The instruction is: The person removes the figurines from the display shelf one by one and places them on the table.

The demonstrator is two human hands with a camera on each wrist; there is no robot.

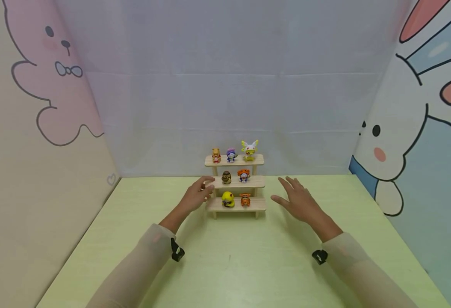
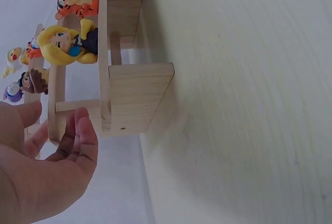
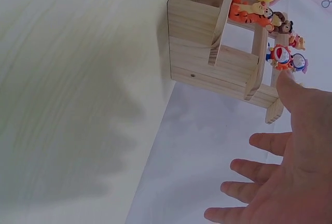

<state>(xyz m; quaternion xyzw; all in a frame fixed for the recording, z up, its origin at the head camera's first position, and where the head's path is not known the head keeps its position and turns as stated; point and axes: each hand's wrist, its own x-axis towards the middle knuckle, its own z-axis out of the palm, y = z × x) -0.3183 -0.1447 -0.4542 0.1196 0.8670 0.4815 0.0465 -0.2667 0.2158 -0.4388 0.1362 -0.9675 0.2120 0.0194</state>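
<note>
A three-tier wooden display stand (image 1: 254,203) carries small figurines and stands near the back of the table. My left hand (image 1: 196,196) is at its left end; in the left wrist view, its curled fingers (image 2: 87,133) and thumb straddle the end of the middle shelf (image 2: 52,105). My right hand (image 1: 298,201) is to the right of the stand, apart from it, with fingers spread and nothing held. On the bottom shelf are a yellow-haired figurine (image 1: 228,199) and an orange tiger figurine (image 1: 245,199).
The middle shelf bears a brown figurine (image 1: 226,177) and an orange-hooded one (image 1: 243,175). On top sit a bear-like figurine (image 1: 216,155), a purple-hatted one (image 1: 231,155) and a white-eared yellow one (image 1: 249,150). Cloth (image 1: 229,85) hangs behind the pale table (image 1: 225,265).
</note>
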